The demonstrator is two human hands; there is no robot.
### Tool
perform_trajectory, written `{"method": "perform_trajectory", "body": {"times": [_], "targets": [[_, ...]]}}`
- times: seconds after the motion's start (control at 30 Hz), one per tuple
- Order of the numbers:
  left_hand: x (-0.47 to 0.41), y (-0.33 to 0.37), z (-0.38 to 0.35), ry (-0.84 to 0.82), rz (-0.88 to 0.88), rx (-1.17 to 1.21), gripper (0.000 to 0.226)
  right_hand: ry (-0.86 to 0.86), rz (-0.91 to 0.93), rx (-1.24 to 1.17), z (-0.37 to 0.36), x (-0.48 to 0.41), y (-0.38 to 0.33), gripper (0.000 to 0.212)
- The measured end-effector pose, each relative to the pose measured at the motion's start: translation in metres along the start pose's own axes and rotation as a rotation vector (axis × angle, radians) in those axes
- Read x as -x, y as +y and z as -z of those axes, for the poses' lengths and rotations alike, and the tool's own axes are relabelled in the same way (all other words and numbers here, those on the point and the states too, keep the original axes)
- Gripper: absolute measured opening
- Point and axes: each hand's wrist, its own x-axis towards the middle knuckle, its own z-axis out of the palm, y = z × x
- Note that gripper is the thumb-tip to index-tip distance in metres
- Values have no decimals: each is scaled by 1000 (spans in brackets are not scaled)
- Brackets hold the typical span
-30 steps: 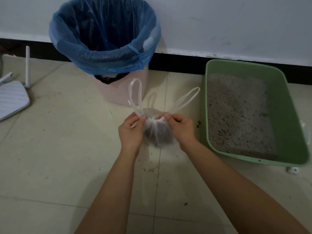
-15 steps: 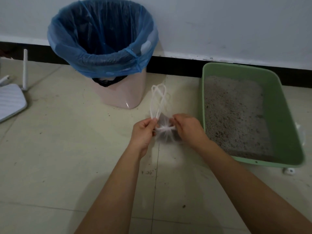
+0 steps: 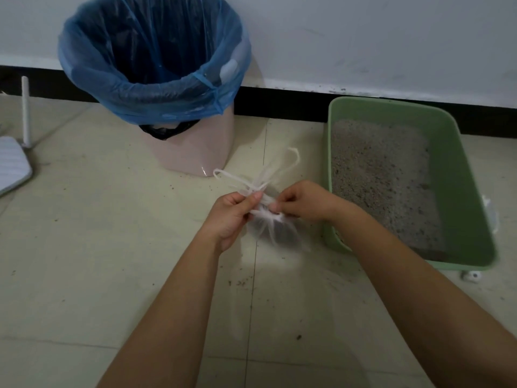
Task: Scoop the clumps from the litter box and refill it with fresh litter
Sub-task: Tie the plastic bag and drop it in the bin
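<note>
Waste bag [image 3: 277, 231] pinched between left hand [image 3: 229, 217] and right hand [image 3: 306, 201] fingers [image 3: 282, 198].

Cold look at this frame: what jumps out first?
Dead centre, the left hand and right hand pinch the twisted handles of a small white bag with dark contents. Behind it to the left stands a pink bin with a blue liner. To the right, near the wall, a green litter box holds grey litter.

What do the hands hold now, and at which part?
The left hand and right hand both pinch the white bag at its handles, near the neck.
</note>
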Motion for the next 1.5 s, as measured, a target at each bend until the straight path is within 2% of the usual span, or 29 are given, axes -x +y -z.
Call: {"method": "perform_trajectory", "body": {"times": [0.07, 0.13, 0.23, 0.33, 0.47, 0.5, 0.6, 0.67, 0.7, 0.83, 0.9, 1.0, 1.07, 1.2, 1.3, 1.5], "targets": [[-1, -1, 1, 18, 3, 54, 37, 102, -58, -279, -4, 1, 3, 18], [-2, -1, 2, 16, -3, 71, 35, 143, -97, -438, -8, -3, 7, 16], [-1, 2, 0, -34, -6, 58, 36, 47, -140, -491, -9, -5, 10, 15], [-1, 4, -2, -103, 3, 22, 47, 1, -180, -516, -8, -4, 11, 19], [-2, 3, -1, -66, 22, -14, 51, -8, -169, -537, -6, 0, 4, 23], [-2, 4, 0, -56, 27, -22, 49, -3, -150, -551, -5, 1, 2, 29], [-4, 7, 4, -79, 33, -95, 36, 33, -61, -579, 5, 4, 3, 75], [-5, 10, 6, -102, 32, -161, 35, 46, -21, -600, 11, 4, -1, 87], [-4, 12, 5, -110, 36, -192, 36, 54, -7, -619, 13, 3, -4, 83], [-3, 19, 0, -143, 59, -232, 29, 201, 51, -840, 14, -1, -18, 29], [-3, 20, -2, -131, 66, -126, 29, 276, 79, -962, 12, -1, -24, 20], [-2, 17, -5, -96, 62, 36, 29, 307, 136, -1165, 11, 4, -25, 17], [0, 14, -5, -87, 54, 122, 30, 322, 122, -1199, 14, 9, -21, 19], [4, 9, -5, -74, 68, 267, 20, 296, 47, -1142, 14, 20, -14, 28], [5, 7, -5, -12, 127, 326, 31, 253, -31, -1082, 9, 24, -14, 31], [0, 5, 5, 71, 101, 321, 25, 249, -206, -756, 8, 25, -14, 32]]}}
